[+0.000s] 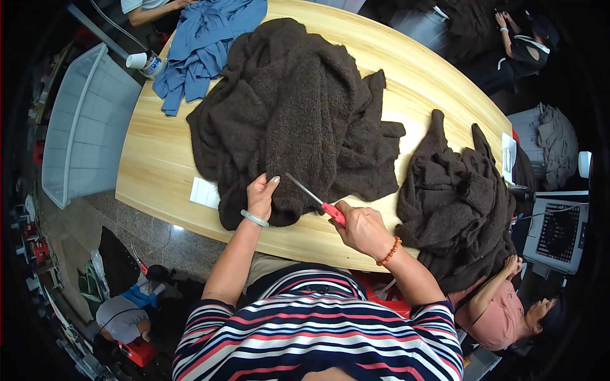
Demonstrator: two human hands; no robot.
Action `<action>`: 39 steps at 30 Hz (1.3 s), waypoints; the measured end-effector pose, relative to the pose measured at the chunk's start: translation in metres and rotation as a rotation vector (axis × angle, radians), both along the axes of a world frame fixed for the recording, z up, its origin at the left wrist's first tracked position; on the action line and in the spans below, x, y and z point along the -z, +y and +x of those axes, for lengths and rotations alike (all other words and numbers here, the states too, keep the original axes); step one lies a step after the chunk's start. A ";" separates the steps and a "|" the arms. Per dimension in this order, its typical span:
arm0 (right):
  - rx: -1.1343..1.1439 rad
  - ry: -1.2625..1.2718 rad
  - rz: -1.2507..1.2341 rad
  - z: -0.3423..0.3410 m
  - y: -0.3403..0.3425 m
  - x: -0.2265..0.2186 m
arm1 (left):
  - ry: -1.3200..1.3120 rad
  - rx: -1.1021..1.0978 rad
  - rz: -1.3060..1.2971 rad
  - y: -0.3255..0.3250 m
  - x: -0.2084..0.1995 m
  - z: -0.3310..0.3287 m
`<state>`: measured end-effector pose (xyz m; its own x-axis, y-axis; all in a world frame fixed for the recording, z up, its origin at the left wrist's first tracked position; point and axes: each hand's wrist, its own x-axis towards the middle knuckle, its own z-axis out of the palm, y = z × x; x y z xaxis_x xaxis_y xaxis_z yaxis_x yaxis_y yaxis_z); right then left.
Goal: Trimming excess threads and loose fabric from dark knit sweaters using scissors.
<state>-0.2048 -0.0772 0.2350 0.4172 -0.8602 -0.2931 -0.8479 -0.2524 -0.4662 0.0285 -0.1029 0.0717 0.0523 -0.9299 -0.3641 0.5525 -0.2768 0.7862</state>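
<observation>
A large heap of dark brown knit fabric [286, 108] covers the middle of the wooden table [159, 146]. At its near edge my left hand [260, 195] is closed, pinching the knit between thumb and fingers. A pale green bangle circles that wrist. My right hand [363, 230], with orange beads at the wrist, grips a slim metal tool with a red handle [333, 214]. Its thin shaft points up and left over the fabric, the tip close to my left fingertips. Whether it is a pair of scissors seen edge-on, I cannot tell.
A second brown knit pile [451, 190] lies at the right, beside a co-worker in pink [499, 314]. Blue cloth [210, 44] sits at the far left near a white cup [136, 61]. A white paper [204, 192] lies left of my hand; a large pale bin [82, 127] stands beyond the table.
</observation>
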 end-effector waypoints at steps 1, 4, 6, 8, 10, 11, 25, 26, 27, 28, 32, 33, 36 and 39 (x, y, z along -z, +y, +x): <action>-0.002 -0.001 0.000 0.002 0.002 0.002 | -0.001 -0.002 0.000 0.000 0.004 0.001; -0.186 0.082 -0.075 0.005 0.010 0.005 | 0.046 -0.035 0.009 0.001 0.006 0.003; -0.159 0.092 -0.037 0.000 0.010 0.003 | -0.002 -0.039 0.003 0.003 0.001 0.002; -0.133 0.087 -0.007 -0.001 0.007 -0.004 | -0.053 -0.047 0.001 0.006 -0.001 0.002; -0.197 0.080 0.013 0.000 0.011 -0.001 | -0.022 -0.048 -0.004 0.008 0.001 -0.002; -0.256 0.074 0.035 0.001 0.012 0.001 | 0.010 -0.043 -0.007 0.009 0.001 -0.004; -0.047 -0.023 -0.056 0.001 0.001 -0.005 | 0.069 0.101 -0.044 -0.057 -0.019 0.005; -0.056 -0.006 -0.072 0.003 -0.001 0.001 | -0.015 0.089 -0.061 -0.062 -0.019 0.001; -0.053 -0.002 -0.077 0.005 -0.005 0.001 | -0.102 0.063 -0.063 -0.060 -0.018 -0.005; -0.052 0.020 -0.098 0.008 -0.012 0.002 | -0.201 0.058 -0.096 -0.060 -0.014 -0.009; -0.010 0.032 -0.182 0.017 -0.050 0.006 | -0.336 0.064 -0.111 -0.051 0.020 -0.007; -0.012 0.043 -0.221 0.019 -0.062 0.008 | -0.302 0.058 -0.156 -0.049 0.025 -0.007; -0.059 0.080 -0.249 0.020 -0.079 0.014 | -0.307 0.044 -0.126 -0.052 0.030 -0.007; -0.188 0.107 -0.179 0.016 -0.054 0.006 | -0.422 0.011 -0.058 -0.050 0.034 0.000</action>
